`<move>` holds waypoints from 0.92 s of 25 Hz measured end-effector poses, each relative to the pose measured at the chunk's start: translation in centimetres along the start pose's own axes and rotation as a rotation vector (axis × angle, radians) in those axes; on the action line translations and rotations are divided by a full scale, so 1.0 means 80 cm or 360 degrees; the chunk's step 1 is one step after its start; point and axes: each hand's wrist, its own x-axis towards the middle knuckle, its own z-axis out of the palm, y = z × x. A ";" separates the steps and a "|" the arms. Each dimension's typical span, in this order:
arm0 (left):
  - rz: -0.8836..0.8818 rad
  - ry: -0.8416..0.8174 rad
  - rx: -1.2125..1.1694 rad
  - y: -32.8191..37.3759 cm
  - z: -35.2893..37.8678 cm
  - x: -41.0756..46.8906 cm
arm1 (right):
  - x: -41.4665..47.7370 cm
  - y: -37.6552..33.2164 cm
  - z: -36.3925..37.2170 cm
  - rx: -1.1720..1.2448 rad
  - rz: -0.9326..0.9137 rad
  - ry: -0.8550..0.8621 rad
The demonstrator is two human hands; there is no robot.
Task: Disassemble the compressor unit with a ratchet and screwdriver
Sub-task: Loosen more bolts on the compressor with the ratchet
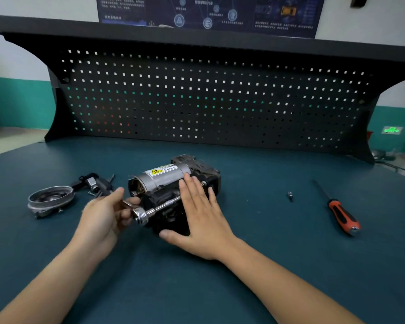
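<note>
A dark teal table is seen up front, backed by a black pegboard dotted with square holes. The pegboard is capped by a black shelf. Behind it, a white wall is banded in teal low down, and a dark blue poster is hung up top. A lit green sign is glimpsed low at right, and pale floor is seen at left.
</note>
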 end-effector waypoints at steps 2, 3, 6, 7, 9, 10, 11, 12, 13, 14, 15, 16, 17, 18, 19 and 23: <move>0.0324 -0.0101 0.0164 -0.001 0.001 -0.010 | -0.003 -0.001 0.000 -0.0023 0.0001 -0.0017; 0.0637 -0.0201 0.0340 0.002 0.004 -0.020 | -0.004 -0.001 0.000 -0.0032 0.0004 -0.0021; 0.1803 -0.0716 0.1351 0.014 0.003 -0.044 | -0.006 0.001 0.001 -0.0027 0.0013 -0.0035; 0.2191 -0.0922 0.1720 0.015 -0.001 -0.048 | -0.007 0.002 0.001 -0.0023 0.0012 -0.0044; 0.2694 -0.1224 0.2184 0.013 -0.011 -0.050 | -0.006 0.004 0.001 -0.0031 0.0000 -0.0058; 0.2796 -0.1278 0.2301 0.013 -0.015 -0.050 | -0.006 0.004 0.001 -0.0031 -0.0005 -0.0063; 0.2833 -0.1294 0.2347 0.012 -0.018 -0.050 | -0.006 0.004 0.001 -0.0028 -0.0006 -0.0067; 0.2794 -0.1290 0.2334 0.009 -0.021 -0.049 | -0.006 0.004 0.000 -0.0029 -0.0005 -0.0069; 0.2656 -0.1273 0.2235 0.006 -0.022 -0.049 | -0.005 0.004 0.000 -0.0032 -0.0002 -0.0067; 0.2432 -0.1191 0.2043 0.002 -0.021 -0.050 | -0.003 0.002 -0.001 -0.0029 0.0002 -0.0061; 0.2154 -0.1009 0.1782 0.002 -0.016 -0.052 | -0.002 0.000 -0.001 -0.0017 0.0007 -0.0051; 0.1868 -0.0755 0.1506 0.004 -0.010 -0.050 | -0.001 -0.002 -0.002 0.0003 0.0010 -0.0039; 0.1589 -0.0520 0.1210 0.005 -0.003 -0.045 | -0.001 -0.004 -0.002 0.0029 0.0016 -0.0024; 0.1306 -0.0342 0.0925 0.008 0.003 -0.035 | -0.002 -0.007 -0.002 0.0057 0.0021 0.0001; 0.0960 -0.0229 0.0633 0.012 0.007 -0.025 | -0.004 -0.009 -0.001 0.0088 0.0024 0.0028; -0.0069 0.0048 -0.0187 0.011 0.005 -0.003 | -0.010 -0.015 0.006 0.0083 0.0026 0.0056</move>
